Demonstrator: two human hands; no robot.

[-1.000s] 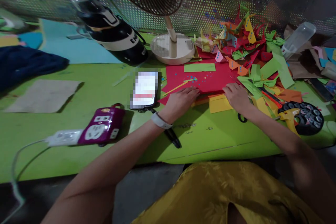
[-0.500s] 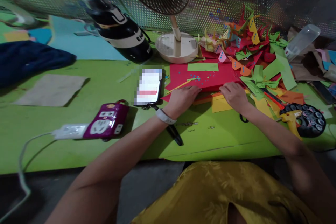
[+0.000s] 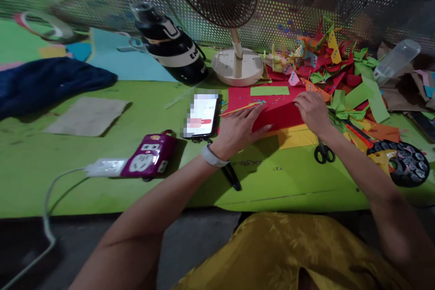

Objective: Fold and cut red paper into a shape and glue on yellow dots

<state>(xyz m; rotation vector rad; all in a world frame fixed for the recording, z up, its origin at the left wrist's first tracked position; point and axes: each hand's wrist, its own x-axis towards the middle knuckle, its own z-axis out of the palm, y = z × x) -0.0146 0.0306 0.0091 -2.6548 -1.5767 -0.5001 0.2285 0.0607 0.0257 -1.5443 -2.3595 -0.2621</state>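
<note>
A folded piece of red paper [image 3: 280,115] lies in front of me on a larger red sheet [image 3: 238,95]. My left hand [image 3: 239,129] rests on its left part, fingers stretched out and thumb apart. At the right end, my right hand [image 3: 312,111] pinches the paper's edge, which is slightly raised. Yellow paper [image 3: 297,138] sticks out beneath on the near side. Black-handled scissors [image 3: 324,154] lie below my right wrist, their blades partly hidden. A light green paper strip [image 3: 269,91] and tiny blue bits lie on the red sheet.
A phone [image 3: 202,115] and a purple power adapter [image 3: 149,156] lie to the left. Behind stand a fan [image 3: 238,68] and a leaning black bottle [image 3: 176,59]. Cut paper shapes [image 3: 319,59] are heaped at the back right, near a hot glue gun [image 3: 380,161].
My right hand has moved right and up, lifting the red paper's right end. My left hand has flattened onto the paper. The scissors now show more, and the view has shifted left.
</note>
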